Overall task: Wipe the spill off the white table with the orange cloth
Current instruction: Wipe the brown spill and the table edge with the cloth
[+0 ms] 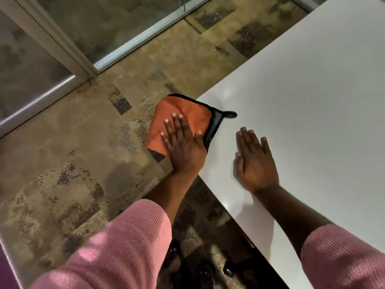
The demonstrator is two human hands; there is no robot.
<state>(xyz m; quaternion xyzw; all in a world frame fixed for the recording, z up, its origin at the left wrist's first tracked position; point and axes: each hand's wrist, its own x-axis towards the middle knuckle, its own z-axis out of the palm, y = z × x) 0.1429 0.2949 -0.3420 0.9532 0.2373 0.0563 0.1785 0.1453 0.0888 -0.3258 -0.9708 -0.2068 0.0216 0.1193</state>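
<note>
The left hand (pixel 184 149) lies flat, fingers spread, on the cloth (pixel 183 113) at the table (pixel 312 101) corner, gripping nothing; much of the cloth overhangs the edge. The right hand (pixel 255 163) rests flat and empty on the table nearby.

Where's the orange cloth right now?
The orange cloth sits mid-frame at the white table's left corner, partly overhanging the floor, under the flat left hand; the right hand is beside it.

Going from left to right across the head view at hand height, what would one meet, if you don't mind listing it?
Patterned floor → orange cloth under the flat left hand → black hanging loop → right hand flat on the white table.
</note>
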